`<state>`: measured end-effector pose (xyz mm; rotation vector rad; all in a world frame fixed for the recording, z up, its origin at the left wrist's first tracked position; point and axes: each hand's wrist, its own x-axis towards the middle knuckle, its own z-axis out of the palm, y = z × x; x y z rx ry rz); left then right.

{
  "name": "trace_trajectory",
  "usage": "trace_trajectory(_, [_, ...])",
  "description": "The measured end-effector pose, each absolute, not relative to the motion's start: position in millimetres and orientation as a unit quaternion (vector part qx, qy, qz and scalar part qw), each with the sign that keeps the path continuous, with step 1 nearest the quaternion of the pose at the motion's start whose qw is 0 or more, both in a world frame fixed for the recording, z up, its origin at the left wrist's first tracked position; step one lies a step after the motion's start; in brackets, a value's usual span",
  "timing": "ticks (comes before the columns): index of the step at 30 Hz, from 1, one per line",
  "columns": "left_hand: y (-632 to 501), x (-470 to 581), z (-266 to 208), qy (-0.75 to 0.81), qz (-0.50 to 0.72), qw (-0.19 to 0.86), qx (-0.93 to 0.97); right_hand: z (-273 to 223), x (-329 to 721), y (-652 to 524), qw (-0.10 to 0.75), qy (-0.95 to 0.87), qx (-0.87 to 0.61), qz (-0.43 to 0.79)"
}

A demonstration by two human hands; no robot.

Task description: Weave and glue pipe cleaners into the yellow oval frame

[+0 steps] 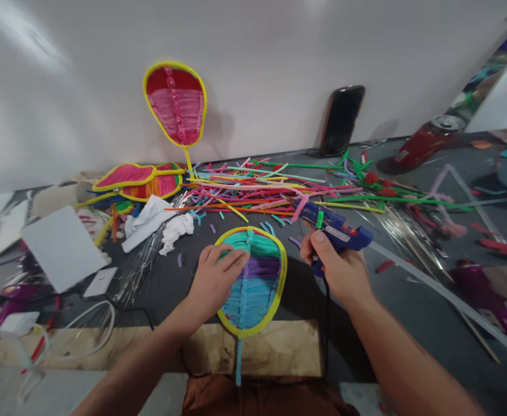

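Note:
My right hand (334, 260) grips a blue hot glue gun (344, 231) by its handle, nozzle pointing up and left. A long clear glue stick (435, 289) runs out of its back. A pink pipe cleaner piece lies across the view near its nozzle. Below and left is a leaf-shaped pipe-cleaner panel (260, 289), yellow-rimmed, with teal, purple and blue bands, a central strip and a blue stem. My left hand (216, 274) is on its left side, fingers close together and tips at the central strip; the thumb is hidden.
A pink and red panel (178, 107) leans on the white wall behind loose pipe cleaners (253, 185). A phone (342, 121) and a red can (429, 141) stand at the back right. Crumpled paper (178, 231), wire bundles (145, 271) and a white card (63, 248) lie left.

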<state>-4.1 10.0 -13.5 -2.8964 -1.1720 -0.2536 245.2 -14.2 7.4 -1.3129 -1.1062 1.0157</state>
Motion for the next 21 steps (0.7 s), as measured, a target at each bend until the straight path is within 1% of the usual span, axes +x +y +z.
trace_trajectory(8, [10, 2, -12, -0.369, -0.079, 0.015, -0.926, 7, 245, -14, 0.551, -0.461, -0.544, 0.434])
trace_trajectory(11, [12, 1, -9, -0.386, -0.108, -0.006, -0.916, 6, 245, -14, 0.572, -0.441, -0.536, 0.437])
trace_trajectory(15, [20, 2, -8, -0.474, -0.167, -0.041, -0.863, 5, 247, -13, 0.594, -0.416, -0.537, 0.431])
trace_trajectory(21, [31, 13, -11, -0.48, -0.155, -0.085, -0.86, 3, 247, -11, 0.604, -0.403, -0.535, 0.432])
